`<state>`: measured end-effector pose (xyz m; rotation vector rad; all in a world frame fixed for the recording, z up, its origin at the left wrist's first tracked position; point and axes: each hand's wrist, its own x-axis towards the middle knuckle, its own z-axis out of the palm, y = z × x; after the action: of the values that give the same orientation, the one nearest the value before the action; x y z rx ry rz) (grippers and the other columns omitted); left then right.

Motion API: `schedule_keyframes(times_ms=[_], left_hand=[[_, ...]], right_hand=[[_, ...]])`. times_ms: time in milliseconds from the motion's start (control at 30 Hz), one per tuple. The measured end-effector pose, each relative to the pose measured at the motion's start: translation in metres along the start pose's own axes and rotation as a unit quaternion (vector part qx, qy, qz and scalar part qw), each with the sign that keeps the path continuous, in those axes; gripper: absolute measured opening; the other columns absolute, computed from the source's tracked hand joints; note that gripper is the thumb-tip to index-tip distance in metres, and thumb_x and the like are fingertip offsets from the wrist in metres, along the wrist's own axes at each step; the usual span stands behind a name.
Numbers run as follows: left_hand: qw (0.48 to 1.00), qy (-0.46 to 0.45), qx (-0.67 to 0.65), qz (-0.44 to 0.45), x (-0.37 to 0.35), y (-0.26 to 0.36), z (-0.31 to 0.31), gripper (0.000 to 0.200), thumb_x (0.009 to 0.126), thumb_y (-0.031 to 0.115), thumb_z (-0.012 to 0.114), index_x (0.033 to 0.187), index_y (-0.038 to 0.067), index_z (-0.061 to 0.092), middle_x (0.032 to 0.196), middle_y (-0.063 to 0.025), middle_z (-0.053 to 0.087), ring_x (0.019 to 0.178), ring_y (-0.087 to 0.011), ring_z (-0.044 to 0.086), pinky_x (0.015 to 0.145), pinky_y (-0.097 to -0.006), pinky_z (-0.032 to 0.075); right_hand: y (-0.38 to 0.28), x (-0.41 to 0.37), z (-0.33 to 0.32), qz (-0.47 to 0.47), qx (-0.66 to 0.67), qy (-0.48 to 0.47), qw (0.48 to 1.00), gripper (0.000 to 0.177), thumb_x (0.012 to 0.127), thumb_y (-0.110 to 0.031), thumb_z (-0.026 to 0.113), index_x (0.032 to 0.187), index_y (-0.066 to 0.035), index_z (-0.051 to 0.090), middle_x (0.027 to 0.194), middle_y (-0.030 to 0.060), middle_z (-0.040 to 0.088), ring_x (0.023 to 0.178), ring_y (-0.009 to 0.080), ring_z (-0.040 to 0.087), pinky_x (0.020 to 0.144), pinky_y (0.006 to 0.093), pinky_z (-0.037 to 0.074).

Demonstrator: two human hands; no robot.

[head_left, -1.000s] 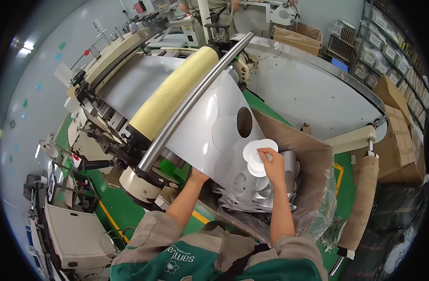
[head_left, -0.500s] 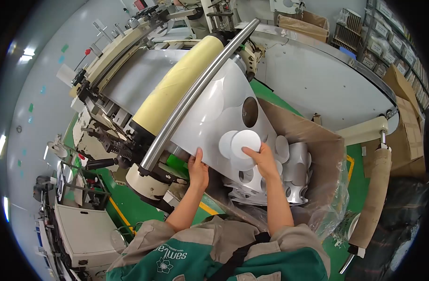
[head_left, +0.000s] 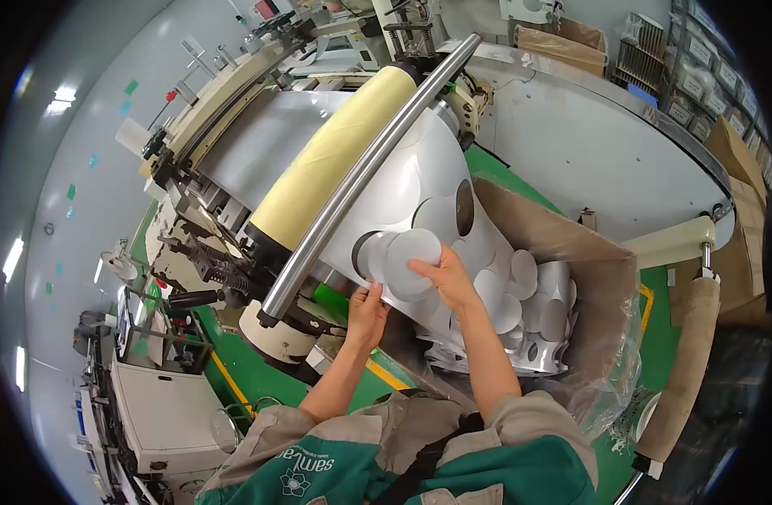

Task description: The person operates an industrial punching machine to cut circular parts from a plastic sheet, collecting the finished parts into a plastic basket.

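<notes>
A glossy white sheet (head_left: 378,198) with round cut-outs runs down from under a metal roller. My right hand (head_left: 453,284) is closed on a few overlapping white discs (head_left: 413,251), its thumb on top of them, just over the sheet. At the sheet's lower left edge, my left hand (head_left: 367,317) has its thumb and fingers pinched on the margin, close beside the discs. A dark round hole (head_left: 464,208) shows higher up in the sheet. What lies under the held discs is partly hidden.
The steel roller (head_left: 373,172) and yellow roll (head_left: 335,151) cross the machine ahead. A plastic-lined cardboard box (head_left: 605,320) holds the perforated sheet waste (head_left: 542,358) and loose discs. A padded bar (head_left: 685,362) stands at right. A white cabinet (head_left: 167,412) is at left.
My right hand has moved left with the discs, toward my left hand. The sheet has advanced downward, and the dark hole now sits nearer its right edge. The view has shifted slightly.
</notes>
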<state>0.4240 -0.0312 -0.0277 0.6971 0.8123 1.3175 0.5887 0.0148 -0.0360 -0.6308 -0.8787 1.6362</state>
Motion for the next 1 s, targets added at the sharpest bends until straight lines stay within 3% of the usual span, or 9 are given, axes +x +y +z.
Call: schedule_keyframes(times_ms=[67,200,300,400,500,567,633,800,1000], left_hand=[[1.0,-0.006,0.026,-0.017,0.0,0.001,0.001,0.037,0.092,0.025,0.045,0.121,0.002,0.045,0.118,-0.0092,0.053,0.107,-0.0181,0.051,0.092,-0.033,0.041],[0.98,-0.01,-0.184,-0.069,-0.007,0.002,0.0,0.049,0.09,0.032,0.031,0.128,0.002,0.038,0.134,-0.0148,0.038,0.122,-0.0252,0.039,0.1,-0.0384,0.033],[0.968,-0.001,-0.222,-0.12,0.002,-0.016,-0.019,0.045,0.09,0.027,0.034,0.127,0.003,0.04,0.129,-0.0126,0.045,0.117,-0.0236,0.045,0.099,-0.0365,0.034],[0.991,0.012,-0.046,-0.123,0.028,-0.03,-0.015,0.042,0.089,0.024,0.039,0.125,0.002,0.043,0.125,-0.0098,0.048,0.113,-0.0222,0.047,0.096,-0.0344,0.037],[0.991,-0.12,0.041,-0.048,0.067,-0.038,-0.016,0.038,0.089,0.015,0.044,0.124,0.001,0.044,0.122,-0.0079,0.049,0.111,-0.0187,0.048,0.094,-0.0312,0.039],[0.978,-0.115,0.165,-0.052,0.098,-0.054,-0.036,0.032,0.091,0.011,0.04,0.12,-0.001,0.047,0.115,-0.0101,0.053,0.104,-0.0178,0.053,0.088,-0.0304,0.044],[0.973,-0.109,0.195,-0.061,0.116,-0.061,-0.035,0.033,0.091,0.011,0.04,0.121,-0.001,0.046,0.116,-0.0102,0.052,0.105,-0.0181,0.052,0.089,-0.0306,0.044],[0.983,-0.091,0.137,-0.082,0.157,-0.068,-0.018,0.034,0.091,0.013,0.039,0.123,0.001,0.043,0.12,-0.0103,0.048,0.108,-0.0187,0.049,0.09,-0.0312,0.042],[0.992,-0.073,0.064,-0.083,0.183,-0.059,0.003,0.036,0.092,0.014,0.038,0.126,0.002,0.039,0.124,-0.0104,0.044,0.112,-0.0195,0.046,0.092,-0.032,0.04]], right_hand=[[0.008,-0.002,-0.007,-0.016,0.089,0.045,0.995,0.039,0.079,-0.01,0.064,0.114,-0.002,0.049,0.107,0.0057,0.057,0.097,0.0148,0.054,0.085,0.0294,0.043],[0.007,-0.01,-0.045,-0.064,0.244,0.162,0.954,0.039,0.082,-0.01,0.061,0.117,-0.002,0.047,0.11,0.0062,0.055,0.1,0.0184,0.054,0.088,0.034,0.043],[-0.014,-0.022,-0.064,-0.103,0.237,0.218,0.941,0.036,0.082,-0.012,0.062,0.115,-0.005,0.049,0.109,0.0048,0.056,0.1,0.0179,0.055,0.088,0.0334,0.044],[-0.016,-0.029,-0.084,-0.09,0.265,0.212,0.936,0.037,0.082,-0.012,0.062,0.115,-0.004,0.048,0.109,0.0051,0.056,0.101,0.0179,0.054,0.088,0.0332,0.044],[-0.013,-0.034,-0.093,-0.085,0.312,0.224,0.919,0.038,0.082,-0.013,0.063,0.115,-0.003,0.048,0.109,0.0055,0.056,0.101,0.0176,0.054,0.089,0.0332,0.044],[-0.008,-0.034,-0.103,-0.068,0.342,0.232,0.908,0.039,0.085,-0.011,0.058,0.119,-0.001,0.044,0.113,0.0085,0.053,0.105,0.0207,0.052,0.091,0.036,0.042],[-0.021,-0.033,-0.099,-0.05,0.347,0.233,0.907,0.037,0.085,-0.011,0.057,0.119,-0.001,0.045,0.112,0.0083,0.054,0.104,0.0207,0.052,0.091,0.0358,0.042],[-0.053,-0.019,-0.089,-0.057,0.206,0.225,0.951,0.04,0.085,-0.013,0.058,0.12,0.001,0.044,0.114,0.0091,0.053,0.104,0.0206,0.052,0.091,0.0358,0.042],[-0.076,0.062,-0.094,-0.048,0.106,0.158,0.98,0.038,0.083,-0.01,0.06,0.117,0.0,0.047,0.113,0.0072,0.054,0.104,0.0187,0.052,0.09,0.034,0.043]])
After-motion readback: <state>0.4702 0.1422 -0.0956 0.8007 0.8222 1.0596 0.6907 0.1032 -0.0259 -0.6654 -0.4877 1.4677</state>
